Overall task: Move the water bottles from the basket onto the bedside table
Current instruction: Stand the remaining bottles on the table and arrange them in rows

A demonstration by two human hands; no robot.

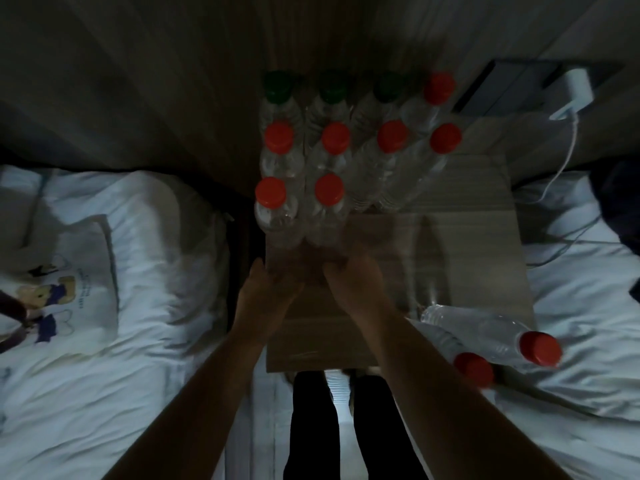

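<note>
Looking down in dim light, I see my dark trouser legs [346, 427] nearest, standing at the front edge of a wooden bench [450, 244] set between two white beds. Both forearms reach forward. My left hand [266, 292] and right hand [353, 278] meet at the bases of the two closest upright bottles, the front left bottle [273, 209] and the front right bottle [327, 206]; the fingers curl round the bottoms, though shadow hides how firmly they grip.

To my right, two red-capped bottles [491, 337] lie on their sides at the bench corner, overhanging toward the right bed [571, 271]. Those could roll off if I jolt the bench.

Beyond my hands, more red-capped bottles stand packed in rows, with green-capped bottles [332, 88] at the back. Nudging one could topple its neighbours. No basket is visible.
</note>
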